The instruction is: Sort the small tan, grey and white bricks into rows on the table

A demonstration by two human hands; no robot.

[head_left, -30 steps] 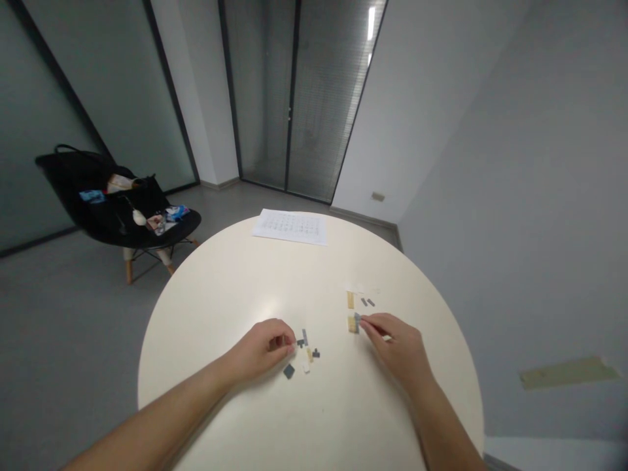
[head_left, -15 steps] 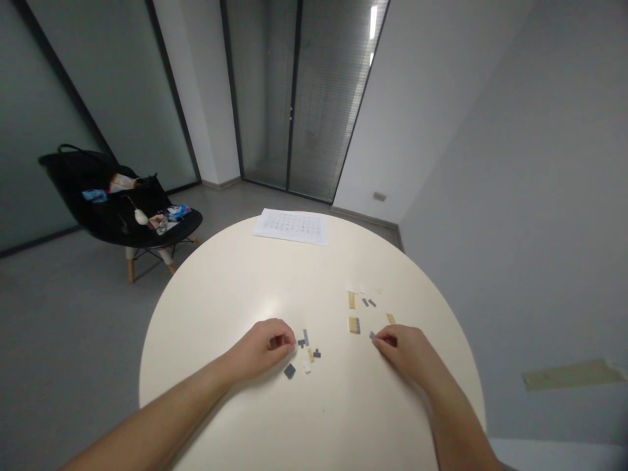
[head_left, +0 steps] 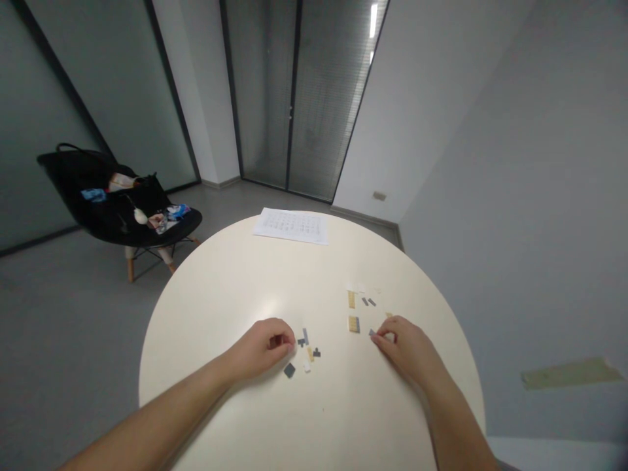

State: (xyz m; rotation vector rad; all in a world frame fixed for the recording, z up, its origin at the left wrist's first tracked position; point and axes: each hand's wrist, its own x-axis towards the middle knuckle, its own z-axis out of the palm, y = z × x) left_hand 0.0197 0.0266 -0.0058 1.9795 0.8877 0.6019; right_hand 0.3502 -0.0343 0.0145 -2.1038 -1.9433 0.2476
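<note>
While above round cream table (head_left: 220,307), left hand (head_left: 260,350) curled beside scattered plastic bricks (head_left: 307,347), right hand (head_left: 407,350) half open, fingertips (head_left: 379,341) just beside grey brick (head_left: 371,333), neither hold clear

a round cream worktop (head_left: 220,392) carries a printed sheet of paper (head_left: 290,226) at twelve o'clock, a scatter of small grey, tan and white plastic bricks (head_left: 307,350) near its middle, and a second scatter (head_left: 358,307) toward two o'clock.
</note>
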